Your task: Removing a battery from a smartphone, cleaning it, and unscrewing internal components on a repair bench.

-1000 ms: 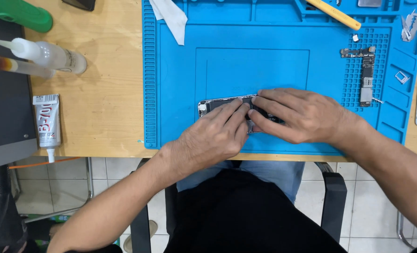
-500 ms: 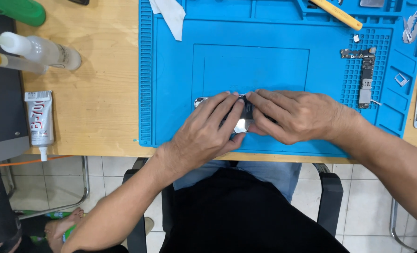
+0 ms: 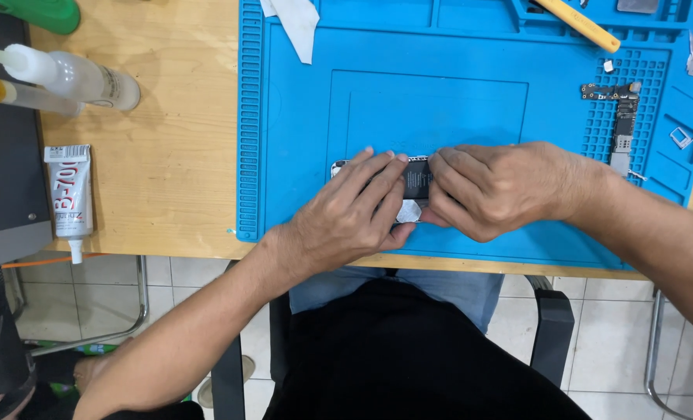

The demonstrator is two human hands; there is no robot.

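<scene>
Now, starting at the far left, a green tool (image 3: 39, 13) is poking in at the top corner of the wooden table (image 3: 167, 155), and two clear bottles (image 3: 66, 78) are lying on their sides just below it. A white glue tube (image 3: 69, 194) is sitting nearer the table's front edge, nozzle pointing toward the person.

Moving onto the blue mat (image 3: 300, 117), a white scrap (image 3: 296, 23) is lying at its top edge. Down near the mat's front edge, the left hand (image 3: 346, 222) is pressing flat, fingers (image 3: 377, 175) held close together and laid over the left part of the phone (image 3: 416, 179). Only a dark strip of the phone is showing, right in the gap between the two hands, with a small silvery piece (image 3: 408, 210) peeking out just below it.

The right hand (image 3: 502, 190) is coming in from the other side, fingers bunched and curled down onto the phone's right part, fingertips almost touching those of the left. Whether it is pinching anything is hidden.

Further right, a yellow tool (image 3: 576, 23) is resting along the mat's top trays, and a circuit board (image 3: 622, 117) is lying on the gridded section, well apart from the hands.
</scene>
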